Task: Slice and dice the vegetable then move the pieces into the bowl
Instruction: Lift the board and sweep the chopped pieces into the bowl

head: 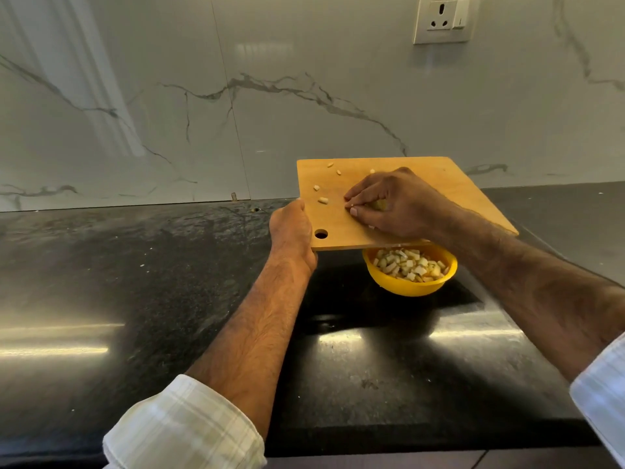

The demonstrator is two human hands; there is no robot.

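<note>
Cutting board: wooden, tilted, held above the counter; left hand grips its left edge. Right hand: curled fingers rest on the board, cupping pale diced pieces. Yellow bowl: beneath the board's near edge, filled with dice.

A wall socket sits above the dark countertop.

White veined marble wall, 1 socket; glossy black stone counter
</note>
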